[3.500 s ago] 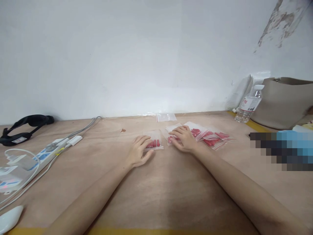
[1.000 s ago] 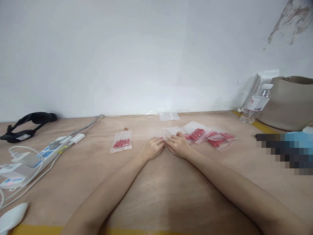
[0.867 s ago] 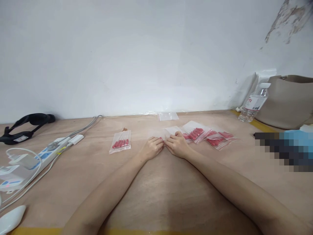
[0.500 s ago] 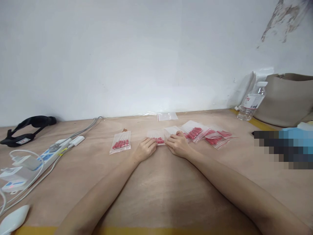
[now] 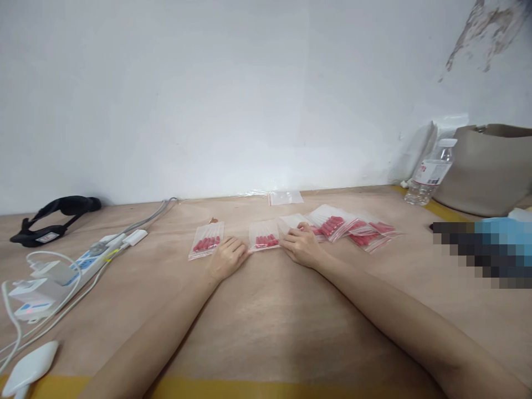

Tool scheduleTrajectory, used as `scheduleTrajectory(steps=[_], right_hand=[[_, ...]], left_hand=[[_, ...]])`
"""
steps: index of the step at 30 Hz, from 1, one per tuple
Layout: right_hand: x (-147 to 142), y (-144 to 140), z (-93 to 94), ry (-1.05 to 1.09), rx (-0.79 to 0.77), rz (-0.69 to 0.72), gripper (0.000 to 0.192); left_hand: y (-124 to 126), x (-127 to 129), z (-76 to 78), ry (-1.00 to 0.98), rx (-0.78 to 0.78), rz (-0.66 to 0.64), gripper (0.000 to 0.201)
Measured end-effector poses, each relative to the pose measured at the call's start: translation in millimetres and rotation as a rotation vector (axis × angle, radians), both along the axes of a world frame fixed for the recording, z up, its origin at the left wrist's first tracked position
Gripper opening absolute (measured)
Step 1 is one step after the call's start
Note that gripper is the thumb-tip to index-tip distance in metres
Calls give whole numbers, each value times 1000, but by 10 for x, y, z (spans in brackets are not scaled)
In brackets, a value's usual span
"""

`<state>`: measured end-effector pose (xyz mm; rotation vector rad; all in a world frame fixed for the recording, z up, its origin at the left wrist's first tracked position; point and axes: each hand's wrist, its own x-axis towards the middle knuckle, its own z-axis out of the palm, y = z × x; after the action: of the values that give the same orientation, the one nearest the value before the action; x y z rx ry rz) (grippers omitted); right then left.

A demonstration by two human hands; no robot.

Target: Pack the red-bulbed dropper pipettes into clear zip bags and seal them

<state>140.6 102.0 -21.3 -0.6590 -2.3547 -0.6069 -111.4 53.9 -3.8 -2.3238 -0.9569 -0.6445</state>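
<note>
In the head view, a clear zip-lock bag with several red capsule-like pieces lies flat between my hands, its seal edge towards me. My left hand is closed at the bag's near left corner, with the thumb side against the seal. My right hand is closed on the near right corner, its fingers curled and partly hiding another bag behind. Just left of my left hand lies a similar filled bag. To the right of my right hand, several more filled bags overlap.
An unfilled zip bag lies by the wall. At left are a power strip with white chargers and cables, a black strap and a white mouse-like object. A water bottle and a grey-beige bag stand at right.
My left hand has slid left along the bag's near edge to its left corner, uncovering more of the red pieces. My right hand stays in place. The view has shifted slightly.
</note>
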Motion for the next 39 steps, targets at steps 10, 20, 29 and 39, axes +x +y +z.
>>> scheduleTrajectory(steps=[10, 20, 29, 39], right_hand=[[211, -227, 39, 102, -162, -196, 64], [470, -175, -74, 238, -322, -278, 37], [432, -34, -123, 277, -348, -295, 39], [-386, -153, 84, 50, -263, -154, 37]], left_hand=[[82, 558, -91, -391, -473, 61, 41], [426, 219, 39, -932, -358, 145, 54], [82, -588, 4, -690, -342, 181, 34], [-4, -1119, -69, -359, -383, 171, 32]])
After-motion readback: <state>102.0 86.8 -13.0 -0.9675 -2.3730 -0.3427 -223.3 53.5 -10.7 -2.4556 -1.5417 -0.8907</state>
